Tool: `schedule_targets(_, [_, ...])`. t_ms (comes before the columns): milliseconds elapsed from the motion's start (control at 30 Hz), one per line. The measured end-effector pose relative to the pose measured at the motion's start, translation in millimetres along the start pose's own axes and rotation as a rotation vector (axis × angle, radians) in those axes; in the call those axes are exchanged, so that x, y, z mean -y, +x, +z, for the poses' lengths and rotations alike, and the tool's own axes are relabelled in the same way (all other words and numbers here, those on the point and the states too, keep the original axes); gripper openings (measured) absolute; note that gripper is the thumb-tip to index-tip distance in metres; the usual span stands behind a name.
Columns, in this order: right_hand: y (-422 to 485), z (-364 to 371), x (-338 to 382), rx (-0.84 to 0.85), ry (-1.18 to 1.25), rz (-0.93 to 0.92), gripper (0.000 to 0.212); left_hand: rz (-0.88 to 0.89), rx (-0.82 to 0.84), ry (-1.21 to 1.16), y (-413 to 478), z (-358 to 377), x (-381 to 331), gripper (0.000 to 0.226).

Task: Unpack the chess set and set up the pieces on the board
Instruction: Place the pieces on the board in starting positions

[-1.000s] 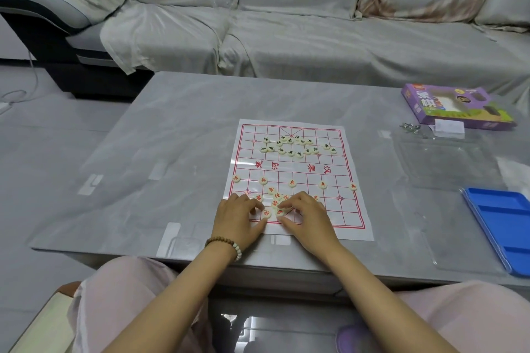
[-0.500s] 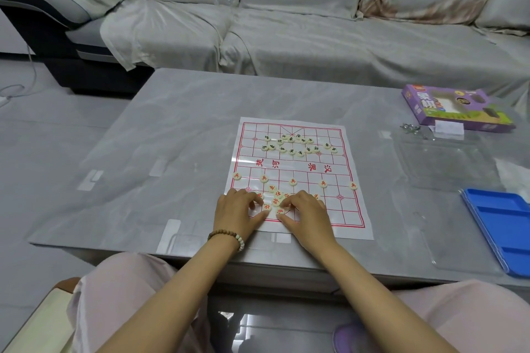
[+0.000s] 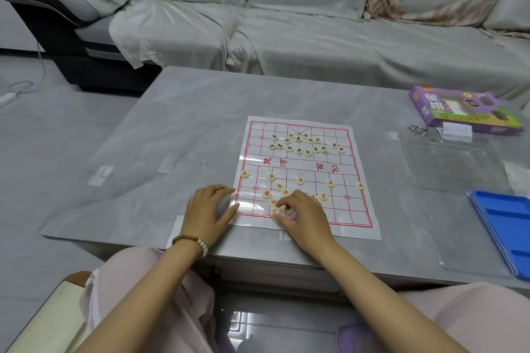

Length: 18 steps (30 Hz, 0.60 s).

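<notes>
A paper chess board (image 3: pixel 298 165) with a red grid lies on the grey table. Dark-lettered round pieces (image 3: pixel 304 145) sit bunched at its far side. A row of red soldier pieces (image 3: pixel 300 180) stands spread across the near half, with loose red pieces (image 3: pixel 279 190) clustered behind my hands. My right hand (image 3: pixel 307 218) pinches a red piece (image 3: pixel 274 210) between thumb and forefinger on the near edge line. My left hand (image 3: pixel 210 209) rests at the board's near left corner, fingers curled; anything under them is hidden.
A purple game box (image 3: pixel 459 112) lies at the far right of the table (image 3: pixel 172 137), with a small metal object (image 3: pixel 417 129) beside it. A clear plastic sheet (image 3: pixel 453 163) and a blue tray (image 3: pixel 504 226) lie to the right. A covered sofa (image 3: pixel 286 23) stands behind.
My left hand has slid left from the loose red pieces to the board's near left corner. My right hand stays near the middle, now pinching one red piece.
</notes>
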State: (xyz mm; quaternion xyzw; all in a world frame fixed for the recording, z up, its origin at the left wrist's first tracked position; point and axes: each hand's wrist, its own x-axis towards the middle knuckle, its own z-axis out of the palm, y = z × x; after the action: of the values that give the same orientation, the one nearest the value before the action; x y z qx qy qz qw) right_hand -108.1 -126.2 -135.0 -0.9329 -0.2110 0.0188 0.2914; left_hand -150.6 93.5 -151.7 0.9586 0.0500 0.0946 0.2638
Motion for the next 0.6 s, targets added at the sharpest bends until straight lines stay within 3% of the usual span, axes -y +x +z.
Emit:
schedule_targets(100, [9.3, 5.6, 19.3, 0.072, 0.015, -0.063, 0.023, 0.004, 0.074, -0.006, -6.3, 5.1, 9.6, 0.071])
schedule_targets(233, [14.8, 13.6, 29.0, 0.174, -0.028, -0.078, 0.023, 0.027, 0.093, 0.065, -10.1, 11.1, 13.6, 0.069])
schedule_targets(400, [6.9, 18.7, 27.2, 0.130, 0.038, -0.016, 0.032, 0.018, 0.087, 0.076, -9.3, 13.2, 13.6, 0.069])
schedule_targets(600, [6.3, 25.7, 30.7, 0.067, 0.035, -0.012, 0.019, 0.021, 0.072, 0.077, -10.4, 13.6, 13.2, 0.068])
